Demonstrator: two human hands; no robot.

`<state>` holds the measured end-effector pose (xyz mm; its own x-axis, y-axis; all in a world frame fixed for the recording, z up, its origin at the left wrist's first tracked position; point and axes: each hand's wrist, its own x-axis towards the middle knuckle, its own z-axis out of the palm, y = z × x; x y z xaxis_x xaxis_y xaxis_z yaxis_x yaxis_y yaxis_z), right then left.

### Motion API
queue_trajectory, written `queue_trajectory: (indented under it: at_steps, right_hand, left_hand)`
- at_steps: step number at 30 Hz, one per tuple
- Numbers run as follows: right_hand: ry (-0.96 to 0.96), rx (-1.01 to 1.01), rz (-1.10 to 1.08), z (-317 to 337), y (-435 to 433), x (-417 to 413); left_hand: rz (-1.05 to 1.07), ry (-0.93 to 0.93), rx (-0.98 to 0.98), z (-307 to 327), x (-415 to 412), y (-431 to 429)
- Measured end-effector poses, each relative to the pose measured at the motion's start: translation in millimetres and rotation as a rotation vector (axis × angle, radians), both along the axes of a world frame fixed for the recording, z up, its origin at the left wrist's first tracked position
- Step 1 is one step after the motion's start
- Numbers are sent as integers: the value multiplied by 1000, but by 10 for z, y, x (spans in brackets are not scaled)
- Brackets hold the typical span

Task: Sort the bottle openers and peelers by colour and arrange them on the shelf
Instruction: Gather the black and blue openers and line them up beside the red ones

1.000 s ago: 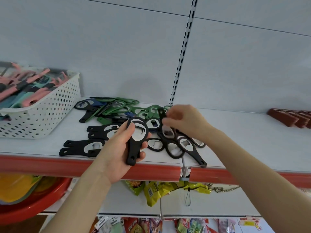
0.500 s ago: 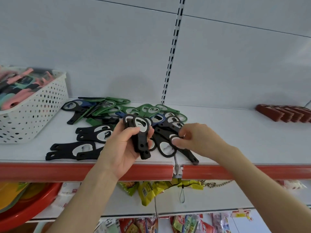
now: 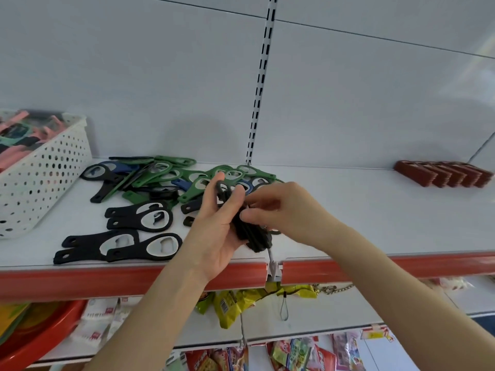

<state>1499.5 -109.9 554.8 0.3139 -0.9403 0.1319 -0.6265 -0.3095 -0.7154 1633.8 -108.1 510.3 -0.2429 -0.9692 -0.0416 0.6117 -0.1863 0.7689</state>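
Observation:
My left hand [image 3: 214, 226] grips a stack of black bottle openers [image 3: 247, 232] above the front edge of the white shelf [image 3: 375, 223]. My right hand [image 3: 281, 210] pinches the same stack from the right. Flat on the shelf to the left lie two pairs of black openers [image 3: 144, 214] [image 3: 117, 246]. Behind them sits a mixed heap of green, blue and black openers [image 3: 171, 174]. A white perforated basket [image 3: 40, 178] at far left holds pink, teal and dark peelers [image 3: 21, 132].
A row of brown-red items [image 3: 444, 174] lies at the back right of the shelf. A red price rail [image 3: 107, 279] runs along the shelf front. Snack packets [image 3: 241, 301] hang below, and a red basin [image 3: 32, 333] sits at lower left.
My right hand has lifted more black openers off the shelf and brought them to the stack in my left hand. The black openers that lay near the shelf's front middle are gone.

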Motion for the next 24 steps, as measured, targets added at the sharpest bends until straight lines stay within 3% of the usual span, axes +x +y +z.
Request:
queue_trajectory:
  at_steps: [3, 7, 8, 12, 17, 22, 24]
  right_hand:
    - [-29, -44, -72, -29, -99, -127]
    - [444, 47, -225, -285, -312, -399]
    - [489, 46, -221, -352, -334, -424]
    - [400, -16, -275, -414, -328, -460]
    - [443, -126, -292, -440, -305, -483]
    - [21, -417, -280, -275, -190, -414]
    - [-4, -511, -168, -261, -138, -330]
  left_hand:
    - [61, 13, 7, 24, 67, -24]
    - [73, 42, 36, -17, 160, -33]
    - [62, 47, 36, -27, 159, -36]
    - [21, 40, 9, -45, 128, -54]
    - [33, 48, 2, -72, 103, -90]
    - [7, 65, 58, -65, 50, -117]
    - [-1, 80, 68, -59, -1, -123]
